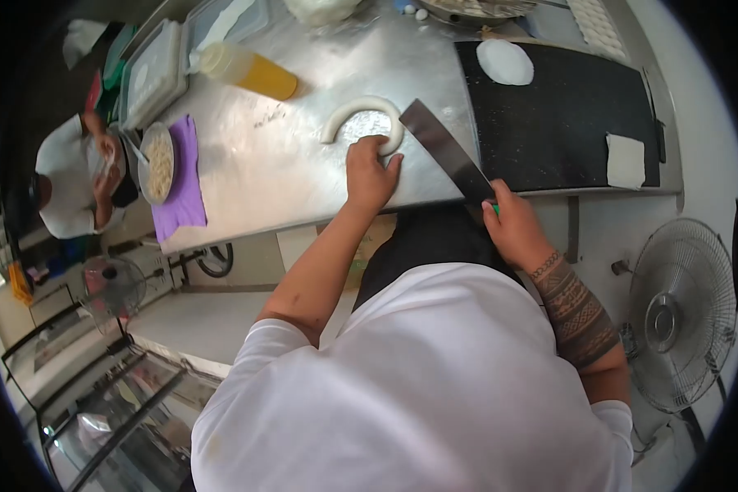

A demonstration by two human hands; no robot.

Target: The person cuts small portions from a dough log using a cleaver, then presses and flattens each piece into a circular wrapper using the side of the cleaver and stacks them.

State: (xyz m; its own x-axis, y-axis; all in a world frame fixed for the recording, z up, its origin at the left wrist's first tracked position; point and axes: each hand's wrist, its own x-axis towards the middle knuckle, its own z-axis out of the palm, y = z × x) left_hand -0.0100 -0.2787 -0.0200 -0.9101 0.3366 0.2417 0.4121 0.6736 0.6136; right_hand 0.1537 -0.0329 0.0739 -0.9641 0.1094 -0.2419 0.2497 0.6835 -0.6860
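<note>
A curved roll of white dough (364, 103) lies on the metal table (320, 180). My left hand (372, 170) is at the roll's near right end, with thumb and fingers closed around that end. In my right hand (512, 223), at the table's near edge, is the green handle of a wide-bladed cleaver (447, 152). The blade points up and left, its tip just right of the dough roll.
A black board (562, 115) bears a white round piece (505, 62) and a white square (626, 161). An oil bottle (258, 74) lies further left. Beside a purple cloth (187, 172) is a bowl (157, 164), with another person (74, 176) beyond. A fan (672, 316) stands right.
</note>
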